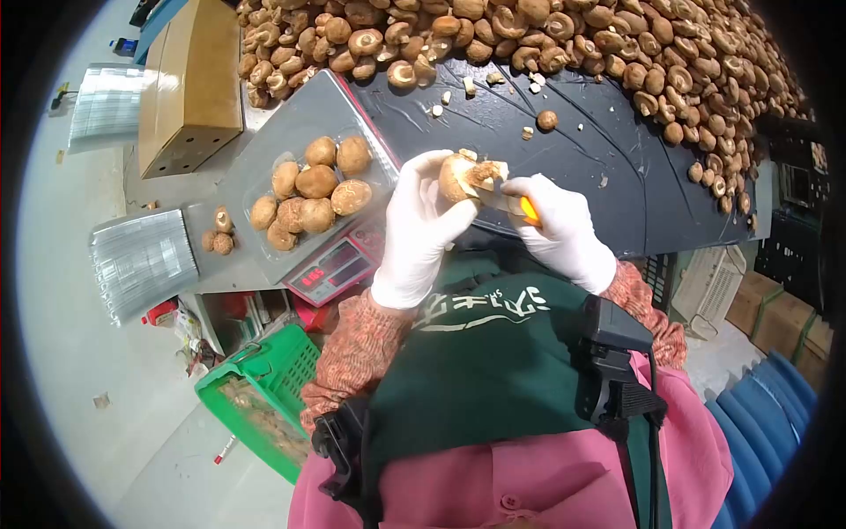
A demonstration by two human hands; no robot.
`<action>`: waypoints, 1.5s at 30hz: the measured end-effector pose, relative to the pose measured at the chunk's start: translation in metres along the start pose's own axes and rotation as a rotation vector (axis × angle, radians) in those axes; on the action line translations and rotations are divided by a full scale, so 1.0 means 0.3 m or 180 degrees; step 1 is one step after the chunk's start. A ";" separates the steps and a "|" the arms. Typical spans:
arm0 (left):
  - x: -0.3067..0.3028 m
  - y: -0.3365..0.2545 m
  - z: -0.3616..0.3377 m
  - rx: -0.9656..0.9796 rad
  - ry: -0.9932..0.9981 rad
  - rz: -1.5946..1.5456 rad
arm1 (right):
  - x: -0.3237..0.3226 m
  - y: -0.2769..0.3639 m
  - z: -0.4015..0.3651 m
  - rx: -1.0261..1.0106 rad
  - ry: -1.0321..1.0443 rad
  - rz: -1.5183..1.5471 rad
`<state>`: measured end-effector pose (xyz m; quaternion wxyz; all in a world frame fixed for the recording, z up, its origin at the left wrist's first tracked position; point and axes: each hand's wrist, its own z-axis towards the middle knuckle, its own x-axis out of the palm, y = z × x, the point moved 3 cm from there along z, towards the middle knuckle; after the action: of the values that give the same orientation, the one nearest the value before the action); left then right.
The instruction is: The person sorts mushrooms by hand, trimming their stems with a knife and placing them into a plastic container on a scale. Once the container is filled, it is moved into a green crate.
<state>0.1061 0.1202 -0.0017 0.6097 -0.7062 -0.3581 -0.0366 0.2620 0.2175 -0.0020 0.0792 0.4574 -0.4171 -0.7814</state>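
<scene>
My gloved left hand (418, 231) is closed round a shiitake mushroom (455, 180), its stem turned toward my right hand. In my gloved right hand (564, 227) is a small knife with an orange handle (529, 210), its blade side close to the stem. To the left, a clear plastic tray (256, 236) holds several brown mushrooms (316, 182) on a weighing scale (331, 272) with a lit red display. Cut stem pieces (469, 85) and a single mushroom (547, 120) lie on the black work surface (608, 189) beyond my hands.
A large heap of mushrooms (670, 53) lines the back and right. At left are a cardboard box (191, 88), stacked clear trays (144, 261) and a few small mushrooms (218, 241). A green basket (293, 370) stands below on the left; blue material (762, 432) is at lower right.
</scene>
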 end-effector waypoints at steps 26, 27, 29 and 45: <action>-0.024 -0.020 -0.018 0.0865 0.0214 0.0395 | 0.077 0.019 -0.006 0.0509 0.0091 0.0380; -0.023 -0.016 -0.019 0.0785 0.0210 0.0263 | 0.076 0.019 -0.007 0.0464 0.0089 0.0375; -0.022 -0.008 -0.015 0.0899 0.0171 0.0254 | 0.071 0.020 -0.008 0.0370 0.0091 0.0360; -0.033 -0.003 -0.006 0.1050 0.0096 0.0660 | 0.040 0.009 0.001 0.0423 0.0184 -0.0268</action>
<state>0.0989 0.1139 -0.0053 0.7229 -0.6292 -0.2754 0.0750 0.2544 0.2099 -0.0078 0.0277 0.5011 -0.4460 -0.7411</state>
